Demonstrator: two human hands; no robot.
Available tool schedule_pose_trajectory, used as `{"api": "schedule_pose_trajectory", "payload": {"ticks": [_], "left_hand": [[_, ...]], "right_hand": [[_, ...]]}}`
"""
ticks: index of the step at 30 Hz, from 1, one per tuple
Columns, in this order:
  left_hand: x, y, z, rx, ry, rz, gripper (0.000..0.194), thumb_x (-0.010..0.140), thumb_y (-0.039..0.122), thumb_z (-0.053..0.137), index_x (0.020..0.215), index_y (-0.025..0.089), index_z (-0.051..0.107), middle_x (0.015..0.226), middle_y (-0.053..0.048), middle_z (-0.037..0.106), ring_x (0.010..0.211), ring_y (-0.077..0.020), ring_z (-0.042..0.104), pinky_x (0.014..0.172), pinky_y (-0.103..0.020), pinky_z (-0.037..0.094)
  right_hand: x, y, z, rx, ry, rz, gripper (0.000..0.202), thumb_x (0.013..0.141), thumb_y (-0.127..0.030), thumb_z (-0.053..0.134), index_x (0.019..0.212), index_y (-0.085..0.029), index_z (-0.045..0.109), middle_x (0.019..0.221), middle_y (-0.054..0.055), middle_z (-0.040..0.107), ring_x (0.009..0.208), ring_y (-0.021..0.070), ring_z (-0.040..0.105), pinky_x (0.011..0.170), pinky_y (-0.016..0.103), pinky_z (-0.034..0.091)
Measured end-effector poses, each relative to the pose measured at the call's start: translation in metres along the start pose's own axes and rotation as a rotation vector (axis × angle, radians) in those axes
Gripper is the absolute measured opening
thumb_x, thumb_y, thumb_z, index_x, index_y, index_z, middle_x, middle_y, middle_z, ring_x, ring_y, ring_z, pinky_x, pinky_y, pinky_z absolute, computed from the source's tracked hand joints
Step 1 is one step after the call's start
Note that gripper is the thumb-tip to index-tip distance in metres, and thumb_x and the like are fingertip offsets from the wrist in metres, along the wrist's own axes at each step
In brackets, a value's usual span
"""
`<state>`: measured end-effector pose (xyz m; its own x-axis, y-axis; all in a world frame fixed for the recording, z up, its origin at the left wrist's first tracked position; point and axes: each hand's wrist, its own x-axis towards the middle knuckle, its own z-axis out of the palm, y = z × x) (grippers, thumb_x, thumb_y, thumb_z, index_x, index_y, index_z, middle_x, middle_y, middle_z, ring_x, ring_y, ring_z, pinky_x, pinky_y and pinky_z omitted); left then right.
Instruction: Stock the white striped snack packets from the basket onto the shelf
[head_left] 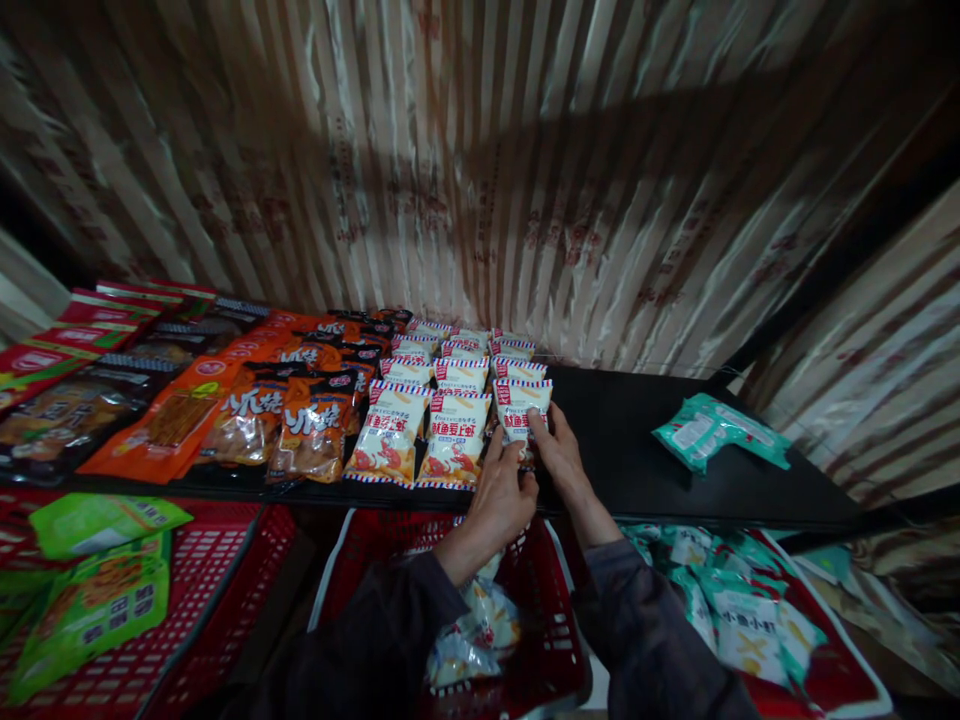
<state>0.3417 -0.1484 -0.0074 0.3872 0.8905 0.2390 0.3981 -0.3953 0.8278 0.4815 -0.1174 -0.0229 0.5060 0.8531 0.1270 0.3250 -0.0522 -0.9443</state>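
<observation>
Both hands are at one white snack bag [517,402] with a striped top edge, at the front of the right-hand column on the black shelf [607,430]. My left hand [499,495] has its fingers against the bag's lower left part. Against its right side, my right hand [562,455] presses with thumb and fingers. The hands cover the bag's lower part. Matching white bags [454,430] stand in overlapping columns just to the left.
Orange snack bags [311,425], dark bags [67,415] and red bags [67,340] line the shelf's left. Teal bags [720,430] lie at its right. Red baskets [551,600] with more bags sit below the shelf edge. A corrugated wall [450,180] rises behind.
</observation>
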Motion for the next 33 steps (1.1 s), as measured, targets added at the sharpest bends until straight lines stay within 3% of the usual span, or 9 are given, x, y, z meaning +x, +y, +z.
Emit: {"api": "schedule_pose_trajectory", "payload": {"ticks": [4,9,14,23,30,33], "left_hand": [[0.001,0.003,-0.001,-0.015,-0.045,-0.019,0.044,0.081,0.010,0.052,0.125,0.013,0.058,0.154,-0.018,0.038,0.136,-0.0310,0.048,0.112,-0.048,0.044],[0.000,0.008,-0.005,0.009,-0.072,-0.042,0.041,0.082,0.011,0.053,0.123,0.015,0.060,0.157,-0.015,0.035,0.137,-0.0290,0.047,0.114,-0.045,0.041],[-0.001,0.011,-0.011,0.061,-0.105,-0.040,0.039,0.082,0.010,0.052,0.120,0.014,0.061,0.155,-0.014,0.038,0.146,-0.0278,0.033,0.119,-0.044,0.032],[0.001,0.009,-0.012,0.049,-0.130,-0.040,0.044,0.081,0.012,0.053,0.124,0.009,0.058,0.154,-0.018,0.038,0.146,-0.0295,0.033,0.119,-0.044,0.032],[-0.009,0.011,-0.018,0.061,-0.099,0.050,0.038,0.082,0.011,0.053,0.119,0.011,0.061,0.156,-0.017,0.036,0.149,-0.0302,0.026,0.121,-0.046,0.030],[-0.019,0.013,-0.023,0.055,-0.105,0.058,0.038,0.083,0.012,0.052,0.119,0.009,0.062,0.153,-0.019,0.040,0.147,-0.0305,0.030,0.119,-0.046,0.032]], "right_hand": [[0.007,0.001,0.000,-0.022,-0.002,-0.008,0.060,0.081,-0.063,0.055,0.127,-0.024,0.062,0.120,0.009,0.071,0.106,0.0274,0.067,0.095,0.044,0.051],[0.011,0.001,-0.003,-0.042,-0.013,-0.009,0.052,0.083,-0.058,0.055,0.121,-0.024,0.065,0.114,0.007,0.074,0.099,0.0249,0.068,0.090,0.040,0.052],[0.004,-0.004,-0.002,-0.062,-0.038,-0.001,0.054,0.086,-0.058,0.050,0.126,-0.023,0.061,0.120,0.009,0.071,0.105,0.0257,0.067,0.093,0.040,0.051],[-0.006,-0.005,0.005,-0.148,-0.029,0.030,0.059,0.089,-0.061,0.042,0.132,-0.023,0.055,0.124,0.009,0.069,0.110,0.0261,0.065,0.098,0.041,0.048],[-0.010,-0.003,0.002,-0.122,0.058,0.007,0.072,0.086,-0.066,0.046,0.141,-0.019,0.047,0.140,0.015,0.057,0.127,0.0293,0.055,0.108,0.046,0.040],[-0.021,-0.003,0.000,-0.092,0.130,-0.039,0.071,0.086,-0.063,0.050,0.139,-0.016,0.048,0.145,0.018,0.052,0.134,0.0302,0.047,0.113,0.049,0.032]]}}
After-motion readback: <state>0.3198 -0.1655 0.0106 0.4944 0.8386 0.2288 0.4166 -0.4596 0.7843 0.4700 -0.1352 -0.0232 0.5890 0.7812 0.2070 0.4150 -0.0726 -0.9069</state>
